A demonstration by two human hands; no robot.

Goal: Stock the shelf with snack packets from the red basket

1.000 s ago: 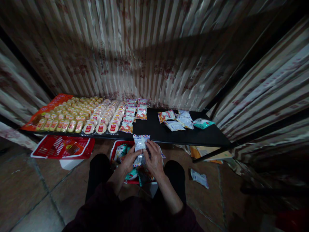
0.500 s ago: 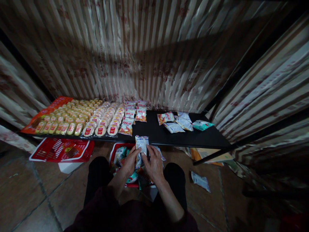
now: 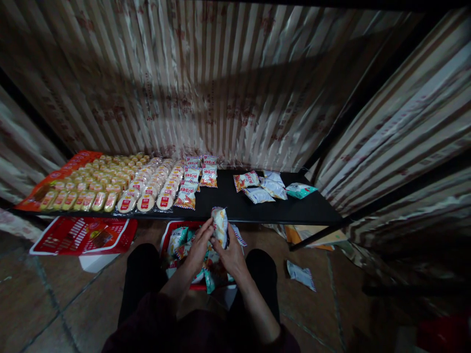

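Observation:
Both my hands hold one small snack packet (image 3: 220, 224) upright just in front of the black shelf's (image 3: 257, 208) front edge. My left hand (image 3: 198, 243) pinches its left side and my right hand (image 3: 231, 252) grips its right side. Below the hands, a red basket (image 3: 166, 234) between my knees holds several more packets. On the shelf's left part lie neat rows of wrapped snacks (image 3: 110, 184) and a column of red-and-white packets (image 3: 193, 179).
A loose group of packets (image 3: 270, 185) lies on the shelf's right half. A second red basket (image 3: 79, 235) sits under the shelf at the left. One packet (image 3: 300, 275) lies on the tiled floor at the right. Striped curtains hang behind and beside the shelf.
The packet has turned in my hands from face-on to edge-on and risen slightly toward the shelf edge. The view has drifted a little to the right.

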